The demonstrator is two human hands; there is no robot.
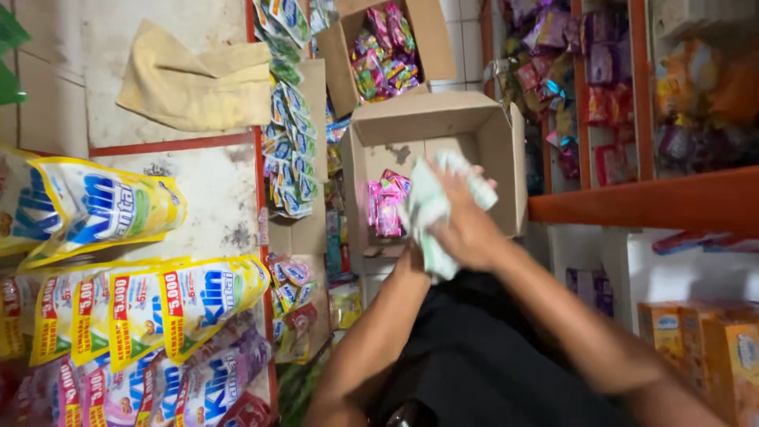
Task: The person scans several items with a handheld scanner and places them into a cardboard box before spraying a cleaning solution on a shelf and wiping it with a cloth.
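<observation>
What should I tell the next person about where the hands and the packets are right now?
Right hand: closed on a bunch of pale green packets, over the open cardboard box.
Left hand: hidden behind the right hand and the bunch, so its grip cannot be told; only its forearm shows.
In that box: some pink packets lie against the left wall; the rest of the floor is bare.
A second box behind it holds colourful packets.
Done: green bunch is in hand. Left: it is not yet set down anywhere.
</observation>
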